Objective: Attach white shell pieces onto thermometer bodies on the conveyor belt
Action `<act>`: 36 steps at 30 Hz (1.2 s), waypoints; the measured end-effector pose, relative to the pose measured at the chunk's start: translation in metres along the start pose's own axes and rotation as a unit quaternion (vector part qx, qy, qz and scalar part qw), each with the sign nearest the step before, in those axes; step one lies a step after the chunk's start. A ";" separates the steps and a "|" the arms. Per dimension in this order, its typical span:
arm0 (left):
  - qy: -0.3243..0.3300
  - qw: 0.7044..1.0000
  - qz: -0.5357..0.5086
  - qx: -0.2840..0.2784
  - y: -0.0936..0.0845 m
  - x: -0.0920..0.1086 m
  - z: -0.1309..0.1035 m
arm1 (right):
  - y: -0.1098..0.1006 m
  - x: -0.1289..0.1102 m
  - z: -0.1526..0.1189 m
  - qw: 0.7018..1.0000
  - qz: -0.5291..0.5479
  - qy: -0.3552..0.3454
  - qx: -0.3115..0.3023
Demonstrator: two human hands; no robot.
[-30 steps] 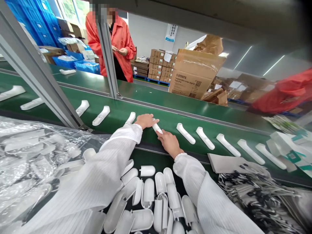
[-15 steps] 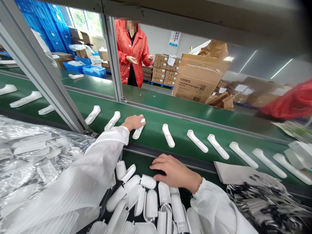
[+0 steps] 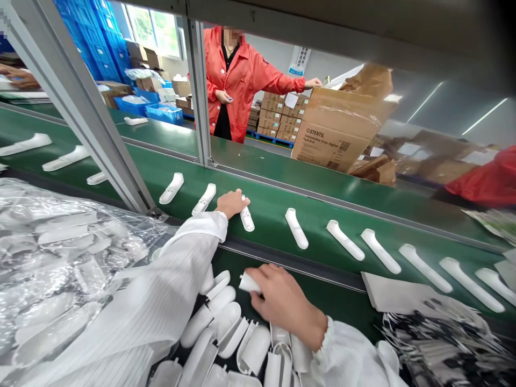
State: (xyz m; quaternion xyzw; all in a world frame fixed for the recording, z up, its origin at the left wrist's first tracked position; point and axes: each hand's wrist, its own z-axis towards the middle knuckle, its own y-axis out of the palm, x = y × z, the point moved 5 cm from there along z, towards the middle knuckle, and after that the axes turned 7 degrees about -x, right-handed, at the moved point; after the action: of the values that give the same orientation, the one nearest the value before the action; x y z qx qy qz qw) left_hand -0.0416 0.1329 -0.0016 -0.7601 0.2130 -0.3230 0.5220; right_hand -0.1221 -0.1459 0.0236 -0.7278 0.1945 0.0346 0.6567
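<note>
A clear plastic bag (image 3: 20, 199) to the left of the left hand (image 3: 232, 203) contains loose pale plastic parts (image 3: 64, 234). Beyond the right hand (image 3: 282, 293), a large brown cardboard box (image 3: 322, 129) has crumpled brown paper (image 3: 371, 83) in its top. The left hand reaches forward, palm down, fingers bent and closed on the upper end of a slim, angled white plastic casing (image 3: 247, 219) on the green surface (image 3: 266, 201). Nearer, the right hand arches palm down, thumb and fingers closed around a rounded white plastic cover (image 3: 249, 284).
</note>
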 end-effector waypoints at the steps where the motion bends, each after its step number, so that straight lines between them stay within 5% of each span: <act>1: 0.000 1.000 -0.004 0.000 0.002 0.002 0.000 | -0.005 0.010 0.010 0.999 0.018 0.031 0.021; 5: 0.003 1.000 -0.015 0.007 0.008 0.011 -0.002 | -0.025 0.051 0.062 0.979 0.048 0.161 0.113; 9: 0.003 1.000 -0.022 0.014 0.012 0.017 -0.003 | -0.022 0.063 0.097 0.978 -0.003 0.181 0.104; 15: 0.025 0.999 -0.020 0.011 0.022 0.032 -0.003 | -0.010 0.085 0.088 0.989 -0.023 0.112 0.090; 20: 0.065 0.997 -0.007 -0.036 0.022 0.051 -0.012 | -0.016 0.106 0.079 0.989 -0.012 0.124 0.079; 23: 0.090 0.995 0.006 -0.034 0.005 0.053 -0.021 | -0.025 0.080 0.067 0.992 -0.021 0.078 0.100; 27: 0.104 0.989 0.028 0.105 -0.037 0.027 -0.026 | -0.016 0.004 0.047 0.978 0.065 -0.197 0.027; 29: 0.083 0.987 0.054 0.130 -0.048 0.006 -0.023 | -0.007 -0.021 0.043 0.961 0.101 -0.255 -0.014; 32: 0.055 0.994 0.072 0.067 -0.041 -0.021 -0.012 | 0.002 -0.030 0.047 0.960 0.145 -0.238 -0.034; 36: 0.056 0.998 0.035 -0.003 -0.019 -0.032 -0.002 | 0.002 -0.003 0.045 0.954 0.275 -0.111 -0.035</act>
State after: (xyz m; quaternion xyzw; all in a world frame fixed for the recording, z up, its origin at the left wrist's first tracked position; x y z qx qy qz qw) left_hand -0.0658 0.1592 0.0083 -0.7344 0.2698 -0.3459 0.5178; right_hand -0.1163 -0.1022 0.0166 -0.6604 0.3114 0.3015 0.6132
